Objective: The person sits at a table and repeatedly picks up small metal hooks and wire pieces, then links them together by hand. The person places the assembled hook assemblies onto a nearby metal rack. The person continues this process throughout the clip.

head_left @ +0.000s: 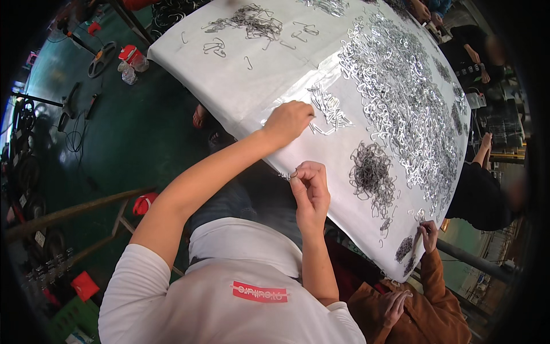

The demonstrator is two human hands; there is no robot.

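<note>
My left hand (pixel 289 124) reaches over the white-covered table (pixel 235 86), its fingers pinched together at the edge of a small pile of shiny metal hooks (pixel 329 110). Whatever sits between those fingertips is too small to make out. Closer to my body, my right hand (pixel 313 192) is raised at the table's edge, thumb and fingers closed. Small shiny metal hooks (pixel 285 176) stick out to the left of its fingertips; how many it holds cannot be told.
A large heap of shiny hooks (pixel 401 97) spreads over the table's right side. Darker hooks (pixel 371 172) lie nearer, others (pixel 252 23) at the far left. A co-worker's hand (pixel 428 235) touches the near right corner. More people stand along the right side. A metal railing (pixel 74 218) runs at left.
</note>
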